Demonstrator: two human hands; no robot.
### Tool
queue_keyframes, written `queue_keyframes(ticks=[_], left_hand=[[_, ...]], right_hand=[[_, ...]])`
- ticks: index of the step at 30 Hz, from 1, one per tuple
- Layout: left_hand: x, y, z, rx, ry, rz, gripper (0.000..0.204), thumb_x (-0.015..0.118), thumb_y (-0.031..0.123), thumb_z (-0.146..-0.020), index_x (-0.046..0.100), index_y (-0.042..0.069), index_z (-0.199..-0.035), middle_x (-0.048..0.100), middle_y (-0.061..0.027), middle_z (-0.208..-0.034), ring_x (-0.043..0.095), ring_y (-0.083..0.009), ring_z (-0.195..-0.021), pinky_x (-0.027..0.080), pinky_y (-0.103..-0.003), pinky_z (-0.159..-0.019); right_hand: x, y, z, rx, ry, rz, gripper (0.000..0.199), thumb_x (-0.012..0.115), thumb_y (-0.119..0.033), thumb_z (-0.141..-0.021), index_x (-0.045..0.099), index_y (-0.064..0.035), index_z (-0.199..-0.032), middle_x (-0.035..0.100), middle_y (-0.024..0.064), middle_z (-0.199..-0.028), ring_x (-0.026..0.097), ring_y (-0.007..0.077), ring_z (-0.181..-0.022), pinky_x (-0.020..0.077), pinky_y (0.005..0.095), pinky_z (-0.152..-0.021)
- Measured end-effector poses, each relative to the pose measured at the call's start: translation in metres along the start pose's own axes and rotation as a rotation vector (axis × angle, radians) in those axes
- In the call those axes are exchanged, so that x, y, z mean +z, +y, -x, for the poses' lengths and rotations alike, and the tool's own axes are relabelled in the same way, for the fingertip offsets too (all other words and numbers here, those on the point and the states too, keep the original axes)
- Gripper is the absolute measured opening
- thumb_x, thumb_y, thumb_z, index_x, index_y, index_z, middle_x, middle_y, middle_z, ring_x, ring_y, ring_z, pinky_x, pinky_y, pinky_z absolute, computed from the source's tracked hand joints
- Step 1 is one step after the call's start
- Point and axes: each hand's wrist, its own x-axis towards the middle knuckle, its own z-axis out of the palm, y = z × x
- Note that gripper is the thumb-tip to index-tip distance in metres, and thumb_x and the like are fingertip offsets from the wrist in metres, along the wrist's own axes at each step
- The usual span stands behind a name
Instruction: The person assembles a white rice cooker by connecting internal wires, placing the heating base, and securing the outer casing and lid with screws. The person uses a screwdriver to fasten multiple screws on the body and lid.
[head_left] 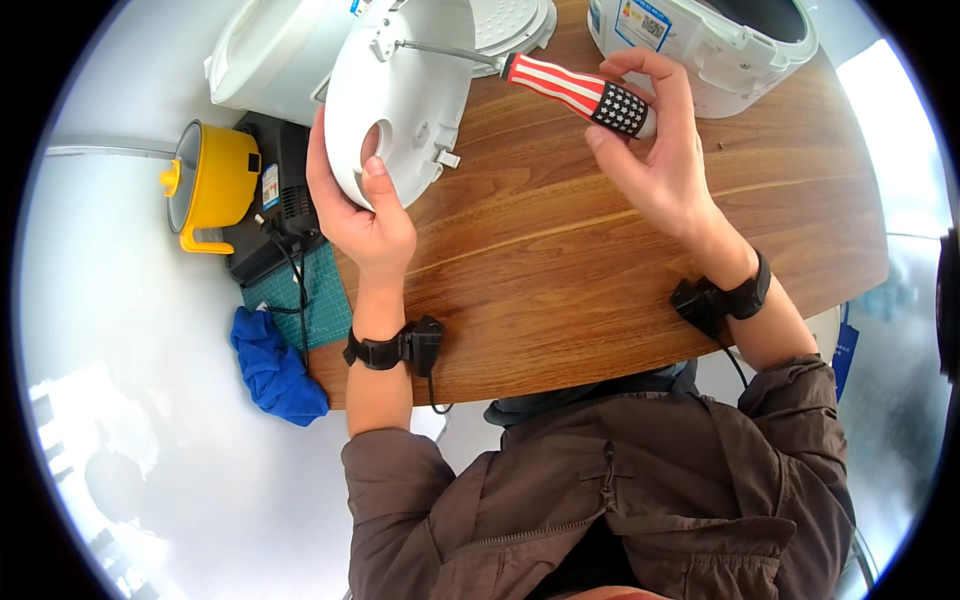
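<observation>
My left hand (362,215) grips a curved white plastic lid shell (410,120) by its lower edge, thumb beside a round hole. The shell is tilted up on edge, with its inner side facing right. My right hand (660,150) has its thumb and fingers around the butt end of a screwdriver (570,88), whose handle carries red and white stripes and white stars on black. The metal shaft points left, its tip at a small white bracket (384,42) inside the shell. Whether the tip sits in a screw is too small to tell.
Behind stand a white appliance body (700,55), a round white perforated part (510,22) and another white housing (275,55). Left are a yellow pot (222,175), a black device (270,225) with a cable, a green cutting mat (325,290) and a blue cloth (275,370).
</observation>
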Motion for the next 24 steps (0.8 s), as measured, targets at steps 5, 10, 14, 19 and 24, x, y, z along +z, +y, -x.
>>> queue_keyframes(ticks=[5,10,14,19,24], left_hand=[[0.0,0.001,0.001,-0.012,-0.023,0.002,0.054,0.053,0.016,-0.106,0.035,-0.009,-0.151,0.045,-0.021,-0.149,0.053,-0.0303,-0.134,0.052,-0.045,-0.109],[0.0,0.003,0.0,-0.01,-0.022,-0.012,0.054,0.052,0.015,-0.106,0.035,-0.009,-0.151,0.045,-0.0211,-0.15,0.053,-0.03,-0.135,0.052,-0.045,-0.109],[-0.002,0.004,0.002,-0.022,-0.043,-0.055,0.055,0.053,0.016,-0.106,0.035,-0.009,-0.151,0.044,-0.0211,-0.15,0.053,-0.03,-0.135,0.052,-0.045,-0.109],[0.001,0.001,0.001,-0.016,-0.009,-0.005,0.056,0.053,0.016,-0.106,0.034,-0.009,-0.152,0.044,-0.0212,-0.151,0.053,-0.0304,-0.135,0.052,-0.045,-0.109],[0.001,0.002,0.002,-0.02,0.003,0.017,0.056,0.053,0.016,-0.105,0.034,-0.008,-0.152,0.043,-0.0219,-0.151,0.053,-0.0309,-0.135,0.052,-0.045,-0.109]], right_hand=[[-0.004,-0.013,-0.002,0.248,-0.018,-0.086,0.036,0.069,-0.017,-0.099,0.055,-0.0024,-0.128,0.062,0.007,-0.114,0.061,0.0117,-0.095,0.0519,0.0266,-0.073],[0.005,-0.001,-0.003,-0.041,0.095,-0.079,0.04,0.063,-0.015,-0.103,0.047,-0.0021,-0.137,0.066,0.008,-0.106,0.058,0.008,-0.074,0.049,0.0227,-0.063],[-0.013,-0.009,-0.006,0.23,-0.028,-0.165,0.045,0.065,-0.018,-0.102,0.045,-0.0023,-0.139,0.063,0.0057,-0.105,0.056,0.0068,-0.08,0.0474,0.0215,-0.064],[-0.003,-0.01,-0.007,0.137,-0.015,-0.125,0.043,0.063,-0.032,-0.105,0.049,-0.0001,-0.13,0.059,-0.0003,-0.084,0.05,0.0039,-0.069,0.0427,0.0214,-0.059],[-0.016,-0.007,-0.011,0.364,-0.191,-0.356,0.04,0.059,-0.035,-0.106,0.052,0.0,-0.124,0.051,-0.0043,-0.076,0.044,0.0028,-0.064,0.0365,0.0212,-0.055]])
